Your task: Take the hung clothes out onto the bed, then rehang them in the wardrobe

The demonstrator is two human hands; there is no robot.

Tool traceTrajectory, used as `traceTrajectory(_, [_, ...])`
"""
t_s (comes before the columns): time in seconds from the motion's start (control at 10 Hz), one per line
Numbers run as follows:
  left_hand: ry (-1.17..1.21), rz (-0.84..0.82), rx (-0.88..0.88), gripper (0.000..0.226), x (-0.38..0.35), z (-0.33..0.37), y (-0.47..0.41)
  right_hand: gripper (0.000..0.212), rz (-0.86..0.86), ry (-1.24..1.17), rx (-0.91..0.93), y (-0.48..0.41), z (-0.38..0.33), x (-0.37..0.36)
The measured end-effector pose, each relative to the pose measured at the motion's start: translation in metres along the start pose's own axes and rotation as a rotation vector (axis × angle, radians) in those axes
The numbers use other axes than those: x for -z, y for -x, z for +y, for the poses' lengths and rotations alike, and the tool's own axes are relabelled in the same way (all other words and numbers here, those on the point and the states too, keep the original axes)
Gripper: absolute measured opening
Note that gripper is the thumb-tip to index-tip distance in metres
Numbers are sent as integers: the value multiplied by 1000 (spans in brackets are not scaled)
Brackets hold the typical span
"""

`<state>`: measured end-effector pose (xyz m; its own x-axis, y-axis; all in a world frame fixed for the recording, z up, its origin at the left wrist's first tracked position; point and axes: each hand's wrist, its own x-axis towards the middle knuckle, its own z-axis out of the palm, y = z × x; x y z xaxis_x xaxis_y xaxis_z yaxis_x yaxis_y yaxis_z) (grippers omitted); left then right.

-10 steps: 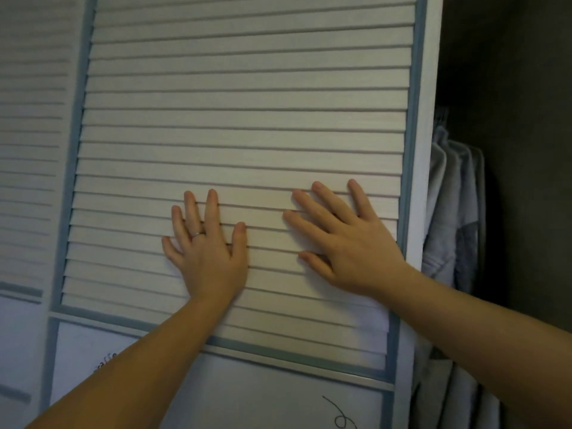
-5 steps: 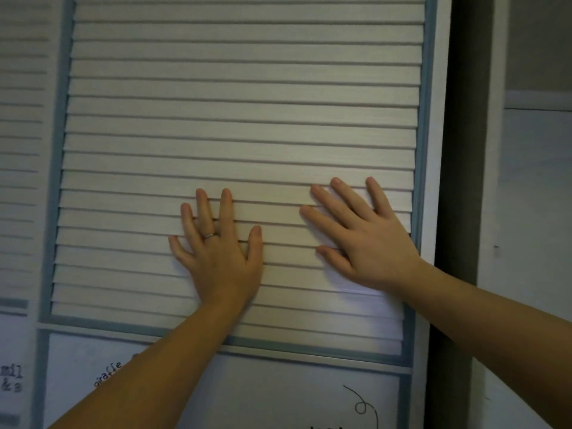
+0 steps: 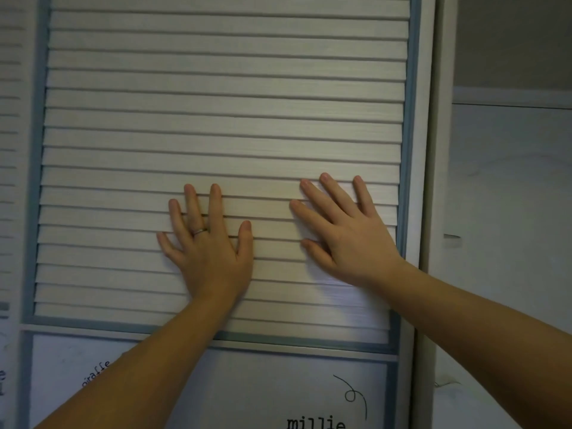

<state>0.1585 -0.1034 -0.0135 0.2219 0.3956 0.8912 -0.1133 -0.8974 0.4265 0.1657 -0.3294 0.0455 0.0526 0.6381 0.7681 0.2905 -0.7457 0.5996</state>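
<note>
Left fingers [image 3: 214,205]: we see them straight and a little spread, lying flat on the slats and holding nothing. The thumb stands out to the right.
Ring [image 3: 200,231]: a thin band on one finger of the left hand.
Left hand [image 3: 210,252]: the palm presses on the wardrobe door [image 3: 216,103] with fingertips pointing up. The forearm rises from the lower left of our view.
Right fingers [image 3: 334,193]: straight and splayed wider, flat on the slats, gripping nothing. The thumb points left.
Right hand [image 3: 346,236]: the palm is flat on the same door, angled up and to the left, near the door's blue-grey right stile. The forearm comes in from the lower right.
Hands together: side by side and apart, thumbs toward each other, on the lower slats of the louvred section.
Wardrobe door: pale louvres in a blue-grey frame. Its right edge lies just beside a white upright [image 3: 438,150]; we cannot tell whether they touch.
Lower panel [image 3: 216,391]: plain and pale, printed with "millie" [image 3: 315,424] and a looping line.
Second louvred door [image 3: 12,119]: at the far left.
Hung clothes: we cannot tell where they are, because the door covers the wardrobe front.
</note>
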Motion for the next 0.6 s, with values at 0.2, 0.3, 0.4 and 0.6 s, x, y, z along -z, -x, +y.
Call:
traceTrajectory(0.2, [16, -38, -5, 69, 5, 3, 0, 59, -94, -1, 7, 4, 5, 9])
traceTrajectory(0.3, [11, -101, -7, 69, 16, 3, 0, 59, -156, 7, -9, 3, 5, 16])
traceTrajectory(0.4, [11, -231, -29, 77, 36, 1, -3, 61, -223, -28, -70, 2, -4, 22])
traceTrajectory(0.6, [-88, -535, -153, 85, 91, -4, -12, 64, -401, -27, -106, -5, -16, 51])
